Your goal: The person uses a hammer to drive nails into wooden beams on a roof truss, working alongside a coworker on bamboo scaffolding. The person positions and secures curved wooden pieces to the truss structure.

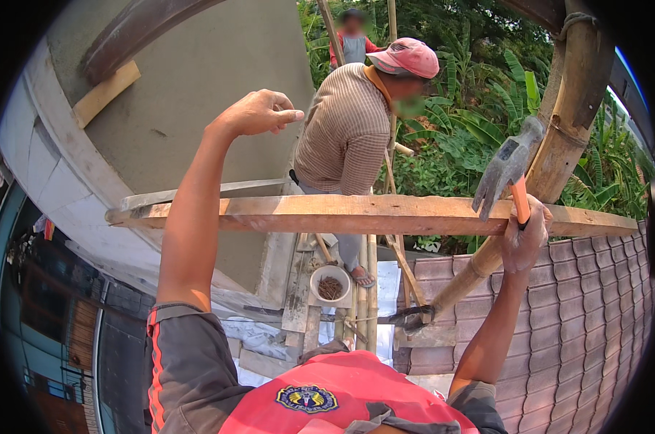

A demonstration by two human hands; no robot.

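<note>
My right hand [527,235] is closed around the handle of a claw hammer [512,163]. The hammer has a worn grey head and an orange grip, and it stands head up in front of a bamboo post. Just behind this hand runs a long wooden beam [356,215], which crosses the view from left to right. My left hand [262,113] is raised beyond the beam, in front of the grey plastered wall [190,79]. Its fingers are loosely bent and apart, with nothing visible in them. My left forearm passes over the beam.
A co-worker [349,130] in a striped shirt stands close beyond the beam; another person [352,43] is farther back. Below are narrow scaffold planks [296,289] and a white bucket [320,295] of nails. Roof tiles [559,311] slope at right beside a thick bamboo post [573,108].
</note>
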